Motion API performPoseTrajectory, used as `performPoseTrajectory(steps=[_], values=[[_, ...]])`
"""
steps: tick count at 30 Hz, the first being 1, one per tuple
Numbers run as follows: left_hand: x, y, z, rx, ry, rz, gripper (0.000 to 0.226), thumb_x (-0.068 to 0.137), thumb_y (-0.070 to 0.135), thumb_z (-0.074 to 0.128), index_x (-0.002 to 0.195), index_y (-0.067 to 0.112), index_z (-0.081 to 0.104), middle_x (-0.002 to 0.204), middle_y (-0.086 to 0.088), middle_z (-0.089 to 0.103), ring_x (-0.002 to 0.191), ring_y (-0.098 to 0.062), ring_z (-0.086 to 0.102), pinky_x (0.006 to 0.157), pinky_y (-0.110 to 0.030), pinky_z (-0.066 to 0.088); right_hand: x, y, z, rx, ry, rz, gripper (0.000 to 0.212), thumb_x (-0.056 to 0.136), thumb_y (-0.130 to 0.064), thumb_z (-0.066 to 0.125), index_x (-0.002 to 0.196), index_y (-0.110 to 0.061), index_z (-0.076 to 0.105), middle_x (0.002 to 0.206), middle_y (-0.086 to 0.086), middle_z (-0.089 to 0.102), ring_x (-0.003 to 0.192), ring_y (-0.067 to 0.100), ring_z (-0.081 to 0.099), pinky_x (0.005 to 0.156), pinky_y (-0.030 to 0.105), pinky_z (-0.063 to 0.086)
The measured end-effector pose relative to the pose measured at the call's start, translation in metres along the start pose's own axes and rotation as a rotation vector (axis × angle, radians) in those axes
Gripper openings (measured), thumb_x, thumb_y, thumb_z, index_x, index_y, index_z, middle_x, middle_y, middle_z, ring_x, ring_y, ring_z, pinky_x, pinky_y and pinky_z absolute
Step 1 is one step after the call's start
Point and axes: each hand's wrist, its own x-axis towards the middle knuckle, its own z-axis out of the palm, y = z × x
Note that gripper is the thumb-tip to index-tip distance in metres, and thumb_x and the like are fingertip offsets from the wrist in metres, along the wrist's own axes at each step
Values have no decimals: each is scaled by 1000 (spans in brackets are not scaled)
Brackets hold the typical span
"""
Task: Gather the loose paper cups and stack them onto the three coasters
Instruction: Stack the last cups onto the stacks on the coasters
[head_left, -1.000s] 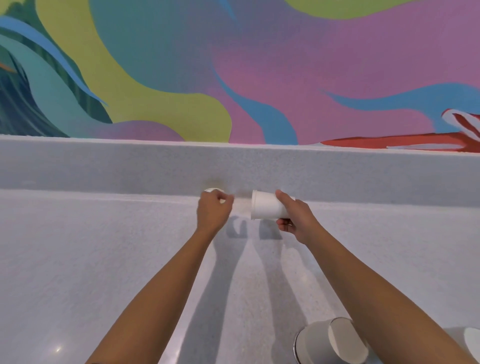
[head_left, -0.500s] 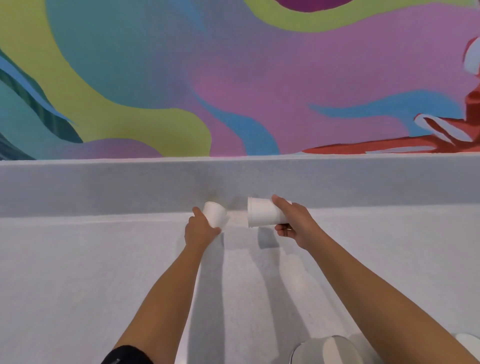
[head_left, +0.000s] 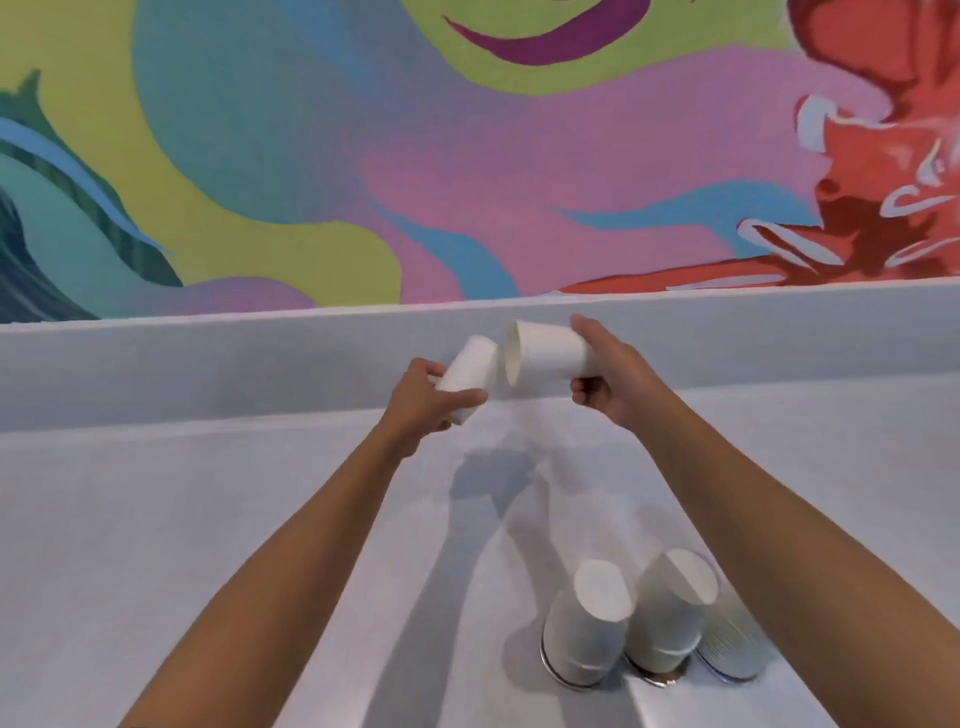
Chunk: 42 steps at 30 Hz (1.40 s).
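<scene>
The left hand (head_left: 423, 400) grips a small white paper cup (head_left: 467, 371), its base just beside the open mouth of the larger white paper cup (head_left: 550, 356) that the right hand (head_left: 618, 384) grips.

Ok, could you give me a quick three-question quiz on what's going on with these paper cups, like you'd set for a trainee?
1. True or false: the left hand grips the left white paper cup.
2. The right white paper cup, held in the right hand, has its open mouth facing: A) the left white paper cup, B) straight down at the counter, C) back toward the person.
3. Fill in: the stacked white paper cups at the bottom of the view stand with their bases pointing ___.

Key: 1 true; 2 A; 3 up.
</scene>
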Motion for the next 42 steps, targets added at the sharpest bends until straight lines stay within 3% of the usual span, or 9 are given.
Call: performPoseTrajectory(steps=[3, 5, 8, 17, 21, 25, 29, 34, 42], values=[[-31, 24, 4, -77, -29, 70, 60, 73, 26, 83, 118, 12, 46, 114, -9, 54, 92, -21, 60, 75, -34, 56, -32, -8, -17, -40, -1, -50, 38, 86, -49, 62, 102, -15, 57, 86, 10, 54, 58, 19, 46, 45, 26, 42], [-52, 35, 9, -108, -40, 94, 57, 75, 24, 81, 119, 12, 47, 110, -5, 53, 87, -16, 58, 74, -31, 56, -54, -10, -32, -117, 30, -79, 41, 86, -50, 60, 106, -14, 56, 92, 11, 56, 68, 20, 51, 54, 28, 47], [-80, 44, 18, -136, -81, 105, 54, 76, 23, 80, 118, 13, 49, 112, -7, 54, 95, -21, 59, 79, -34, 56, -81, -10, -54, -205, 64, -129, 35, 87, -50, 58, 99, -17, 57, 97, 11, 59, 79, 21, 53, 67, 32, 48], [-135, 54, 49, -75, -174, 121, 51, 79, 17, 77, 122, 15, 49, 121, -12, 53, 110, -28, 57, 82, -29, 55, -127, 4, -105, -243, 150, -96, 39, 87, -52, 57, 105, -18, 53, 101, 9, 59, 84, 20, 57, 72, 29, 50], [-151, 54, 64, 41, -221, 189, 48, 77, 17, 78, 118, 18, 52, 118, -6, 53, 108, -23, 56, 79, -25, 54, -138, 2, -121, -225, 164, -91, 40, 87, -53, 57, 108, -20, 51, 102, 8, 58, 88, 21, 58, 77, 30, 52], [-168, 60, 80, 246, -270, 280, 49, 77, 23, 79, 118, 24, 53, 115, 0, 53, 105, -20, 54, 89, -32, 53, -143, -2, -133, -165, 190, -87, 30, 87, -52, 57, 93, -23, 51, 101, 8, 58, 90, 22, 57, 86, 34, 53], [-182, 65, 103, 433, -279, 376, 54, 75, 27, 81, 121, 28, 53, 120, 3, 54, 105, -17, 54, 91, -31, 50, -143, 0, -145, -96, 198, -48, 42, 85, -52, 60, 112, -21, 50, 106, 10, 59, 91, 22, 59, 75, 29, 52], [-186, 65, 121, 541, -227, 423, 59, 73, 28, 82, 124, 26, 52, 122, 1, 54, 103, -15, 53, 83, -24, 45, -144, 7, -157, -53, 200, -27, 49, 84, -52, 60, 119, -19, 51, 110, 12, 60, 85, 21, 58, 58, 26, 47], [-184, 64, 129, 594, -279, 403, 60, 68, 25, 84, 120, 22, 53, 120, 0, 58, 100, -15, 54, 79, -25, 47, -138, 15, -170, -46, 215, -15, 48, 85, -50, 59, 119, -18, 50, 108, 12, 58, 83, 21, 56, 57, 26, 45]])
